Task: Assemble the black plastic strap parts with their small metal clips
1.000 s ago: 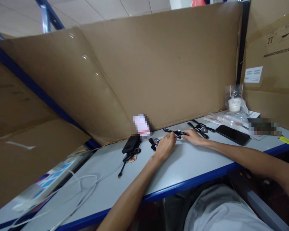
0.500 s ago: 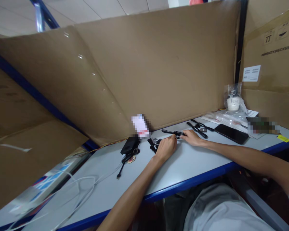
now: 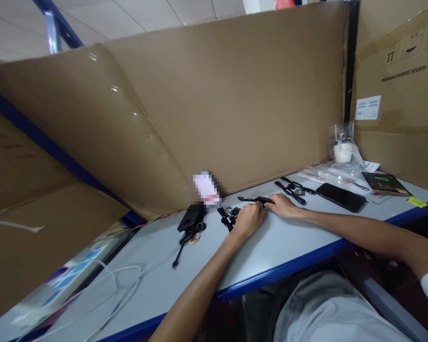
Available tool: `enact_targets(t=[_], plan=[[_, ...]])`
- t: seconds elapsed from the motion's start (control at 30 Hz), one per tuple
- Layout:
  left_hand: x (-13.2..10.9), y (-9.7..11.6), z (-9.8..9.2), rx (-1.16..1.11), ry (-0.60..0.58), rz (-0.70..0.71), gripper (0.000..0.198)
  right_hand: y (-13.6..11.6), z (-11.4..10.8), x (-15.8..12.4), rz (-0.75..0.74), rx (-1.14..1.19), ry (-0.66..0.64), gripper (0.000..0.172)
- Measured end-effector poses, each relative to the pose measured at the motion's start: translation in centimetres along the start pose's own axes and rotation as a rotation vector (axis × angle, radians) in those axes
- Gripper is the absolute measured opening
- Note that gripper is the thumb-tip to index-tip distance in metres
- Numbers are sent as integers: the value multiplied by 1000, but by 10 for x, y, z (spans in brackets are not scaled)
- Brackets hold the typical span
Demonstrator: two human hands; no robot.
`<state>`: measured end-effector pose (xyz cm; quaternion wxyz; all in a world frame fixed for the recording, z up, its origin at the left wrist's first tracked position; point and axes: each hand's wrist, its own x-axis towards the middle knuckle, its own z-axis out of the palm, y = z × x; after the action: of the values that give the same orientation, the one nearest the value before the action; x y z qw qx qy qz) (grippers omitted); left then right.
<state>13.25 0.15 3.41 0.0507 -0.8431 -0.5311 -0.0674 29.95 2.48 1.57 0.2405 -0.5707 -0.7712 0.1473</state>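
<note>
We hold a slim black plastic piece (image 3: 248, 199) low over the far side of the grey table (image 3: 271, 249), just left of a black phone (image 3: 340, 196). Our left hand (image 3: 248, 219) is curled and pinches its middle, and our right hand (image 3: 284, 206) pinches its right end. We seem to be mid-fitting, so the next move needs both grips steady and aligned.

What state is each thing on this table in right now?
Left hand, curled, pinching the black part.
Right hand, fingers on the black part's other end; grip unclear.
Phone, lying flat, screen dark.
Booklet, closed, lying flat.
Bag, upright, something white inside.
White cable, slack on the table.
</note>
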Motion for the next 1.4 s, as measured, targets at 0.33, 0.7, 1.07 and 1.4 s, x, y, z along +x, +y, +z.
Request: enact_targets(t=[0.33,0.7,1.07,1.4], plan=[[3,-1,2,-3,-53,1,25,-10,-16,-5,34,-16,-124,20],[-4,-2,-8,269,-71,143,29,-10,-21,1,91,40,-231,22],[3,-6,1,90,33,74,19,6,-15,15,101,356,-386,22],[6,-13,5,-201,153,51,33,4,-23,8,136,625,-590,18]])
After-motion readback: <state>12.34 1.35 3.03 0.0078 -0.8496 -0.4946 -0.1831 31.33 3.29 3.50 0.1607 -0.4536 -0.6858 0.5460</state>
